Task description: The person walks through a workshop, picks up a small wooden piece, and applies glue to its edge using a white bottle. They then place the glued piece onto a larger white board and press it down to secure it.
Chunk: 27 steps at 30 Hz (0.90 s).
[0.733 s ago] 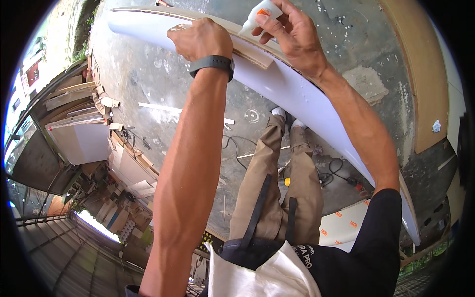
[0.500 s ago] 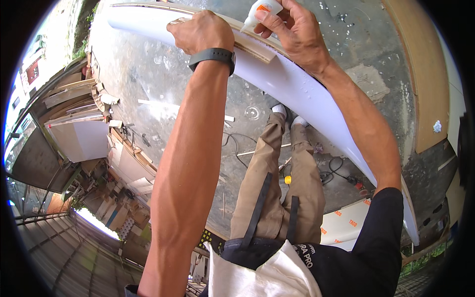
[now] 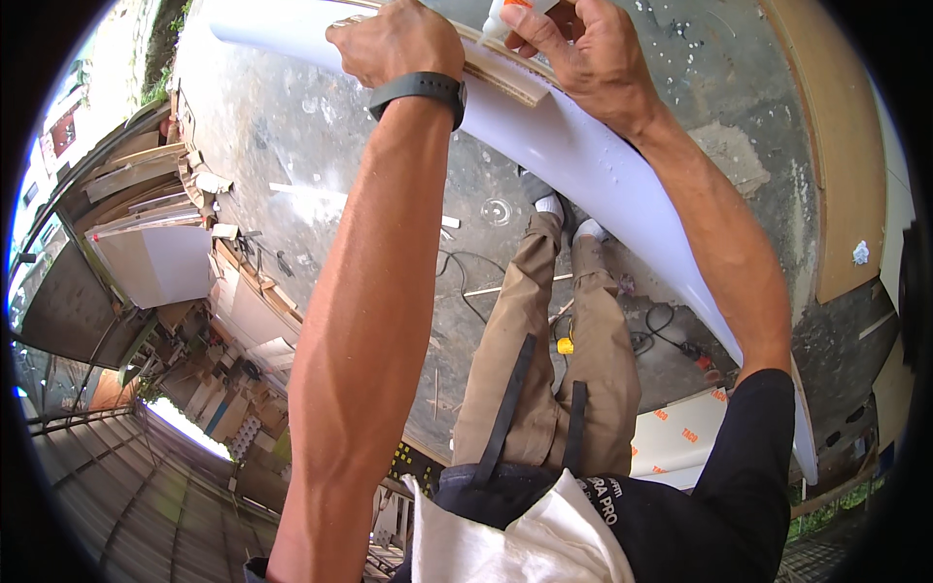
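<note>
My left hand, with a dark band on its wrist, is closed over the edge of a long, curved white panel. Its fingers grip a narrow wooden strip lying along that edge; the fingertips are partly hidden. In my right hand is a small white squeeze bottle with an orange mark, pinched between thumb and fingers. The bottle tilts with its thin nozzle down, close to the strip just right of my left hand. Whether the nozzle touches the wood I cannot tell.
Leaning boards and offcuts crowd the left side. A tan sheet stands at the right. By my feet, a cable and a power tool lie on the concrete floor. A printed white sheet lies at the lower right.
Both hands, the bottle and the strip sit slightly higher in the picture. The bottle keeps about the same place over the strip, and both grips look unchanged.
</note>
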Available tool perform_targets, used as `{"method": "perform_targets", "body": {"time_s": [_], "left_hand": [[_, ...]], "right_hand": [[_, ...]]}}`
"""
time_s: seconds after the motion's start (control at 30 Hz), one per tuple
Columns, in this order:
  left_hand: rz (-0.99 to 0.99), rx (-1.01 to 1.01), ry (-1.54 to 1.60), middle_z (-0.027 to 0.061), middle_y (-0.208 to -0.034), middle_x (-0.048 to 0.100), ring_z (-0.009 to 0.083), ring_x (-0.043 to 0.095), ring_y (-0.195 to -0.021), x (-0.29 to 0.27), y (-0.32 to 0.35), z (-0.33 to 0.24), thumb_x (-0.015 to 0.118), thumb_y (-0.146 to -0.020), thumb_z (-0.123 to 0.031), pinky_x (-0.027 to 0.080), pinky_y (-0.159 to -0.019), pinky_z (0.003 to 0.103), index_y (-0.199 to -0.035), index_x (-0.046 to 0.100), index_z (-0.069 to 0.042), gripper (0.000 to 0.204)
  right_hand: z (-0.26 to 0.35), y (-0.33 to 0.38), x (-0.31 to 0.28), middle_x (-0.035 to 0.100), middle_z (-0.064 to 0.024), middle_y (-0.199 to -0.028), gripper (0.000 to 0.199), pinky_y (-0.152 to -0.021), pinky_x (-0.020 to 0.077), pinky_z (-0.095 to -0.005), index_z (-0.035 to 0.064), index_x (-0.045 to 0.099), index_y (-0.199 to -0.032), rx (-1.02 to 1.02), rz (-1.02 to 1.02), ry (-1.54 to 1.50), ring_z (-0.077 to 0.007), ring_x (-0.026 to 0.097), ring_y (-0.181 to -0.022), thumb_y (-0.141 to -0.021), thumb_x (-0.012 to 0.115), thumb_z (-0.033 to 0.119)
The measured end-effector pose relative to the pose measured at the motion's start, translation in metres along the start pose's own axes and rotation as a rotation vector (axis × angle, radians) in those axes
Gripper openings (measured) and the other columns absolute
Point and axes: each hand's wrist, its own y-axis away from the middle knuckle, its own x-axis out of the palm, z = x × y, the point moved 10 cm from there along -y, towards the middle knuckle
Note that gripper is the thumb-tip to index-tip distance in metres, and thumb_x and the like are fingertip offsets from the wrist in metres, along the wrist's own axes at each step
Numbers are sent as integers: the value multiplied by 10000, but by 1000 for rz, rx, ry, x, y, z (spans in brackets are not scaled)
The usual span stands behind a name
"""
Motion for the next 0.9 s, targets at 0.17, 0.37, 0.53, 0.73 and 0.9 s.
{"method": "perform_targets", "body": {"time_s": [0.17,0.37,0.53,0.73,0.9], "left_hand": [[-8,-110,14,339,-1040,654,458,640,-1002,-6,5,-4,524,-938,-159,484,-912,472,-1062,547,138,322],[53,2,-136,342,-1033,656,451,639,-1018,3,-4,1,530,-944,-176,482,-924,472,-1042,558,139,331],[-18,-67,-87,331,-1022,661,443,636,-1016,-1,0,1,524,-953,-187,481,-923,468,-1015,569,145,341],[118,109,-438,334,-1019,666,448,632,-1006,13,-8,-5,485,-979,-212,470,-949,471,-952,620,143,380],[129,174,-503,343,-1030,666,443,633,-994,18,-6,-4,424,-1010,-241,453,-969,479,-897,656,127,450]], "right_hand": [[6,0,0,692,-73,-840,279,-661,546,-305,8,627,-1027,-47,0,51,-124,683,-752,-1008,681,281],[3,-1,1,699,-73,-828,285,-660,544,-304,9,633,-1024,1,6,42,-124,689,-754,-1010,675,290],[3,-1,2,703,-68,-820,281,-655,539,-296,13,635,-1023,-20,5,48,-120,681,-735,-1011,673,292],[4,-1,3,702,-67,-823,281,-660,537,-295,15,640,-1020,-12,14,50,-121,675,-732,-1009,679,293],[2,-1,2,699,-66,-827,282,-662,536,-294,14,642,-1002,-64,-3,68,-119,672,-738,-1009,681,293]]}}
